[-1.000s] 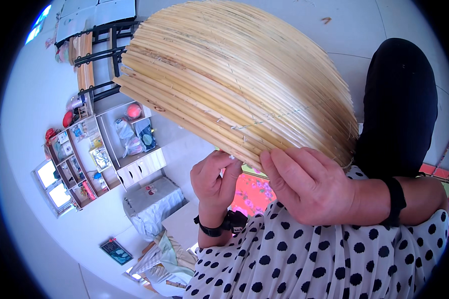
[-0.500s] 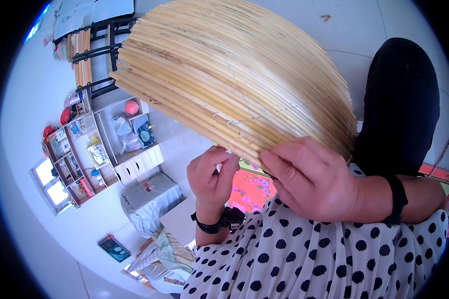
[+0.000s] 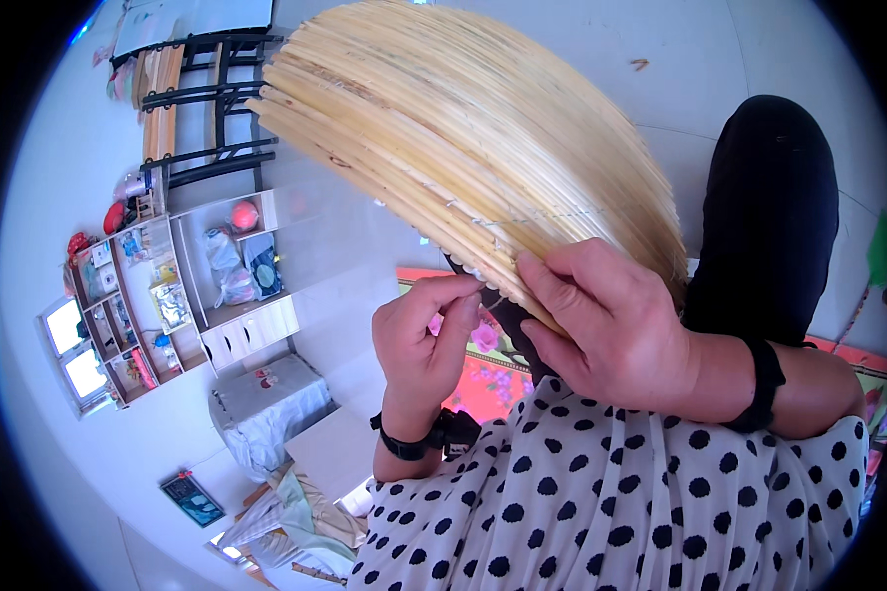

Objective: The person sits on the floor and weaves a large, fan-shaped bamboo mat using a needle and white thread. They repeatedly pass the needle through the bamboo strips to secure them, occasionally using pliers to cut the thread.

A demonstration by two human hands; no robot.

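Observation:
A large mat of pale yellow plant stalks [image 3: 483, 138], laid side by side and stitched with thread, stands tilted in front of me. My right hand [image 3: 616, 320] grips its near edge, thumb on the upper face and the other fingers partly hidden beneath. Close to the same edge, my left hand [image 3: 419, 335] pinches thumb and forefinger together just left of the right hand. Whatever is in that pinch is too small to make out. Small white stitch knots show along the edge stalks, and a line of thread crosses the upper face.
Under my hands lies a red floral cloth [image 3: 478, 379]. My dark-trousered knee [image 3: 769, 207] rises at the right. Beyond the mat, at the left, are black metal frames [image 3: 217, 108], a shelf unit [image 3: 133, 305] and a covered box [image 3: 271, 404]. A small scrap [image 3: 640, 65] lies on the tiled floor.
The mat has tilted more steeply, its far left end shifting right in view. My left pinch has moved slightly up and right along the edge; the right hand keeps its grip, slightly higher.

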